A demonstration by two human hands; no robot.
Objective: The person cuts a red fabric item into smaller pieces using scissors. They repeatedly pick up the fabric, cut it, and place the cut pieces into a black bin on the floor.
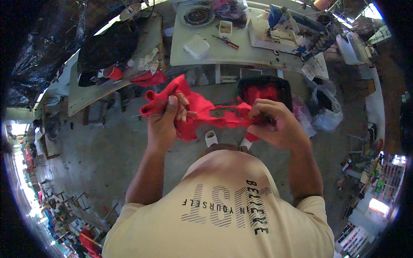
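Observation:
Stretched between my two hands is a piece of red fabric (pixel 200 105) with ragged edges and a gap near its right part. My left hand (pixel 165 118) is closed around its bunched left end, where folded, tube-like rolls stick out past the thumb. At the other end my right hand (pixel 277 124) pinches the cloth between thumb and fingers; the fingertips are partly in shadow. Below and behind my right hand stands a black crate (pixel 262 79) with more red fabric in it.
Ahead is a pale table (pixel 180 53) with a sewing machine (pixel 275 36), a screwdriver (pixel 228 42), a white box (pixel 196 46) and a small tub (pixel 225 29). On the left, another table (pixel 86 96) holds a red cup (pixel 113 72). Plastic bags (pixel 327 109) lie at right.

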